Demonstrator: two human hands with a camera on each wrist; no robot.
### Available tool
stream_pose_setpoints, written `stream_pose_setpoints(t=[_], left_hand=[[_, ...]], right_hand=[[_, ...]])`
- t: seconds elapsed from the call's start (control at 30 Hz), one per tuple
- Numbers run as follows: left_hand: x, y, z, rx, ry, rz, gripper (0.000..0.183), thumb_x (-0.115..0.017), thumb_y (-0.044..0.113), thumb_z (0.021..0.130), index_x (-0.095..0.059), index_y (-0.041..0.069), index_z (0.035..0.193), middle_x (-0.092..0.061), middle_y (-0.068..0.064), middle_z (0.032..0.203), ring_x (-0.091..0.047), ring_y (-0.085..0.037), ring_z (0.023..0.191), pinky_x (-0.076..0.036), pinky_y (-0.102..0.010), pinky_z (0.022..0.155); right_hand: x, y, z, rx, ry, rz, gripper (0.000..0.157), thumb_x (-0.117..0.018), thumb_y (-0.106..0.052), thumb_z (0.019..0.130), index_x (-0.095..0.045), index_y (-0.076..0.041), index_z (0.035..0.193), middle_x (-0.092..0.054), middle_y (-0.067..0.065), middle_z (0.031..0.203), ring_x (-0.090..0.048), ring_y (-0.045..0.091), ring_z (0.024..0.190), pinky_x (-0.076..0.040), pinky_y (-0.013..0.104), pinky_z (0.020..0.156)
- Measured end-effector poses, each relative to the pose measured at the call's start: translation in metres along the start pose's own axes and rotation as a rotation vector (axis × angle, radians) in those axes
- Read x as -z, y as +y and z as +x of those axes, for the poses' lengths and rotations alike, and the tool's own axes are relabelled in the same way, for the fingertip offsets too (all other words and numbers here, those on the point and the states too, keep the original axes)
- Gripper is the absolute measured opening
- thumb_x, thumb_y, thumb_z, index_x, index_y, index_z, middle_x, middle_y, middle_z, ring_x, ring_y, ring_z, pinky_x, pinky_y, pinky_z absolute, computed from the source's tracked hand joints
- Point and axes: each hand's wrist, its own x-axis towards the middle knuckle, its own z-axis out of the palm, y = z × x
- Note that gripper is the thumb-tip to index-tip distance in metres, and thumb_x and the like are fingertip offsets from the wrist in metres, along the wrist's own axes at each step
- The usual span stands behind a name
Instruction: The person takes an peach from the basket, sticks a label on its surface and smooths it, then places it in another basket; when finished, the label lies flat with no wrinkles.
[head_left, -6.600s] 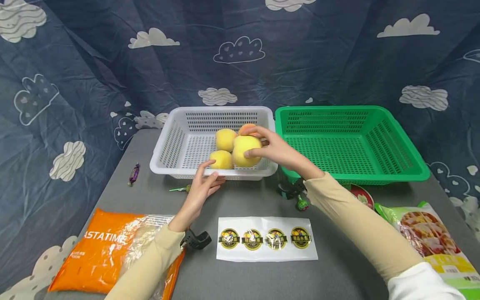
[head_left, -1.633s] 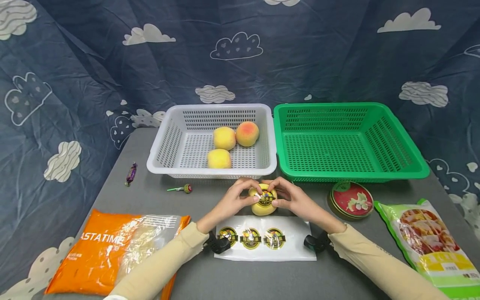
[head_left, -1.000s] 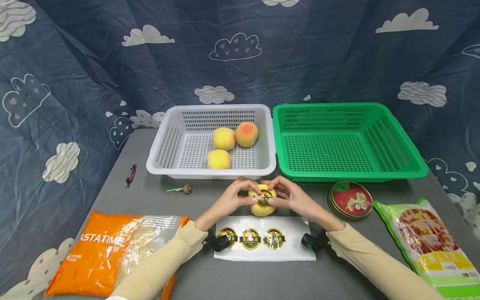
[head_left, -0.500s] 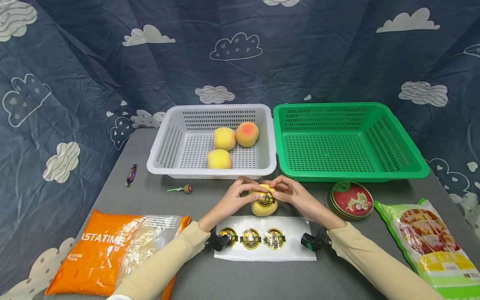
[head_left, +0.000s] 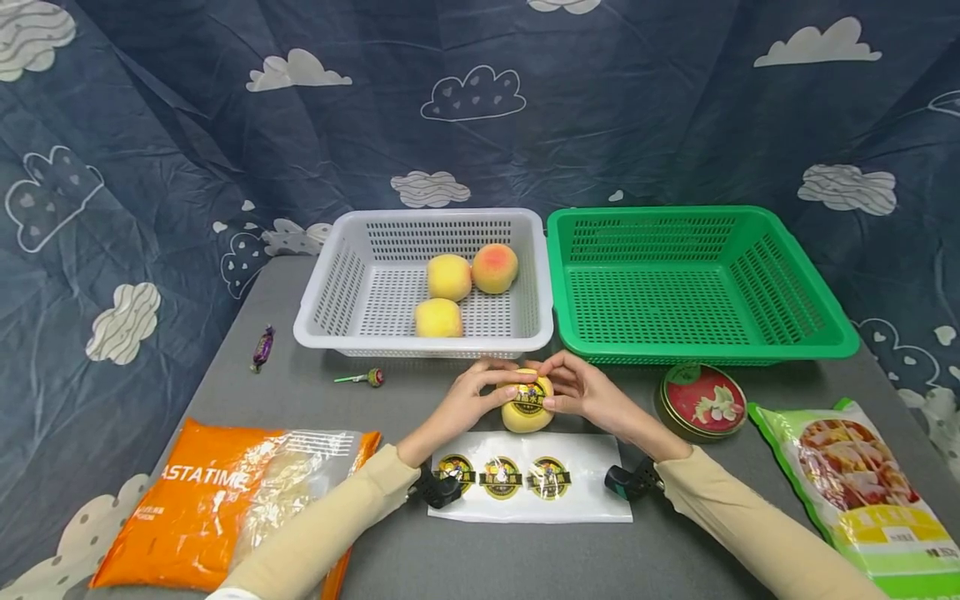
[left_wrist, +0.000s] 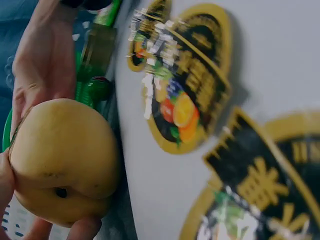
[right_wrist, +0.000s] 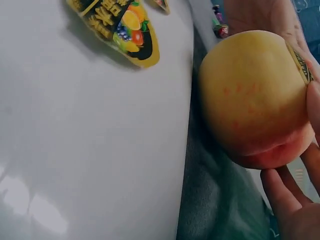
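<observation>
A yellow peach (head_left: 527, 424) is held between both hands just beyond the sticker sheet. On its upper face lies a round black-and-gold sticker (head_left: 529, 400). The left hand (head_left: 467, 398) grips the peach from the left, its thumb and a finger at the sticker. From the right, the right hand (head_left: 592, 398) grips it too, thumb at the sticker's edge. In the left wrist view the underside of the peach (left_wrist: 65, 150) faces the camera, with fingers curled beneath. The right wrist view shows the peach's reddish lower side (right_wrist: 272, 155). Three stickers remain on the white sheet (head_left: 592, 492).
A white basket (head_left: 352, 342) holds three peaches; a green basket (head_left: 705, 354) stands to its right. A red round tin (head_left: 701, 400) and green food bag (head_left: 862, 483) lie right. An orange pasta bag (head_left: 195, 500), lollipop (head_left: 374, 377) and purple candy (head_left: 262, 348) lie left.
The right hand brought the peach from the white basket to the table, and the rightmost sticker went from sheet to peach. Over the last second, fingers shift slightly across the sticker.
</observation>
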Motion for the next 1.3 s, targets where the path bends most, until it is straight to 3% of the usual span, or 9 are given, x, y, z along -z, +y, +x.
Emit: stream_pose_setpoints(t=[0.13, 0.23, 0.33, 0.47, 0.57, 0.73, 0.97, 1.1, 1.3], left_hand=[[0.005, 0.012, -0.003, -0.001, -0.079, -0.119, 0.03, -0.05, 0.01, 0.092, -0.057, 0.004, 0.121, -0.047, -0.011, 0.13, -0.038, -0.025, 0.123, -0.027, -0.037, 0.101], [0.008, 0.024, -0.006, 0.006, -0.077, -0.123, 0.029, -0.05, 0.006, 0.091, -0.057, 0.0, 0.119, -0.047, -0.015, 0.13, -0.038, -0.028, 0.122, -0.028, -0.037, 0.101], [0.007, 0.032, -0.008, 0.016, -0.031, -0.073, 0.028, -0.053, 0.008, 0.09, -0.06, 0.001, 0.116, -0.048, -0.016, 0.127, -0.041, -0.029, 0.119, -0.03, -0.04, 0.098], [0.005, 0.035, -0.009, -0.002, 0.019, -0.03, 0.026, -0.055, 0.009, 0.089, -0.062, 0.002, 0.113, -0.051, -0.016, 0.124, -0.044, -0.029, 0.116, -0.033, -0.042, 0.096], [0.005, 0.035, -0.008, -0.025, 0.025, -0.023, 0.025, -0.055, 0.008, 0.089, -0.063, 0.002, 0.112, -0.051, -0.016, 0.124, -0.045, -0.029, 0.116, -0.034, -0.039, 0.096], [0.006, 0.033, -0.008, -0.049, 0.009, -0.037, 0.025, -0.054, 0.006, 0.089, -0.062, 0.0, 0.113, -0.051, -0.018, 0.124, -0.044, -0.031, 0.116, -0.034, -0.037, 0.097], [0.008, 0.032, -0.009, -0.022, -0.026, -0.099, 0.027, -0.051, 0.006, 0.091, -0.059, 0.0, 0.116, -0.048, -0.017, 0.128, -0.042, -0.028, 0.119, -0.032, -0.034, 0.098], [0.008, 0.027, -0.008, 0.019, -0.06, -0.16, 0.029, -0.049, 0.006, 0.092, -0.057, 0.001, 0.12, -0.046, -0.015, 0.13, -0.039, -0.025, 0.122, -0.03, -0.034, 0.1], [0.01, 0.027, -0.01, 0.076, -0.083, -0.157, 0.035, -0.058, 0.009, 0.087, -0.056, 0.004, 0.122, -0.045, -0.012, 0.132, -0.038, -0.021, 0.123, -0.032, -0.039, 0.098]], right_hand=[[0.002, 0.001, -0.001, 0.034, -0.015, 0.003, 0.035, -0.063, -0.003, 0.082, -0.044, 0.002, 0.111, -0.041, 0.018, 0.134, -0.039, 0.028, 0.122, -0.043, 0.03, 0.089], [0.0, 0.0, -0.003, 0.05, -0.016, -0.009, 0.035, -0.062, -0.001, 0.082, -0.043, 0.001, 0.111, -0.04, 0.019, 0.134, -0.038, 0.03, 0.122, -0.04, 0.034, 0.092], [-0.01, -0.004, -0.004, 0.051, 0.049, -0.165, 0.042, -0.069, -0.013, 0.079, -0.042, -0.005, 0.11, -0.042, 0.016, 0.133, -0.042, 0.028, 0.12, -0.038, 0.038, 0.094], [-0.029, -0.008, -0.003, 0.047, 0.187, -0.489, 0.059, -0.076, -0.036, 0.07, -0.039, -0.012, 0.109, -0.051, 0.01, 0.124, -0.055, 0.021, 0.1, -0.046, 0.036, 0.08], [-0.032, -0.009, -0.002, 0.06, 0.218, -0.54, 0.06, -0.077, -0.033, 0.069, -0.038, -0.011, 0.109, -0.054, 0.009, 0.117, -0.057, 0.02, 0.095, -0.046, 0.035, 0.076], [-0.018, -0.006, -0.001, 0.072, 0.107, -0.313, 0.052, -0.076, -0.012, 0.071, -0.042, -0.007, 0.111, -0.053, 0.011, 0.116, -0.05, 0.024, 0.111, -0.042, 0.039, 0.089], [0.0, 0.0, -0.001, 0.018, -0.03, -0.008, 0.046, -0.066, -0.002, 0.079, -0.04, 0.001, 0.117, -0.046, 0.02, 0.127, -0.042, 0.031, 0.119, -0.044, 0.034, 0.088], [0.003, 0.003, 0.001, 0.022, -0.05, 0.048, 0.044, -0.065, -0.001, 0.08, -0.041, 0.003, 0.117, -0.042, 0.021, 0.131, -0.042, 0.029, 0.119, -0.043, 0.031, 0.089], [0.005, 0.006, 0.002, 0.001, -0.063, 0.063, 0.038, -0.061, -0.003, 0.083, -0.043, 0.002, 0.116, -0.04, 0.02, 0.134, -0.043, 0.028, 0.118, -0.044, 0.033, 0.087]])
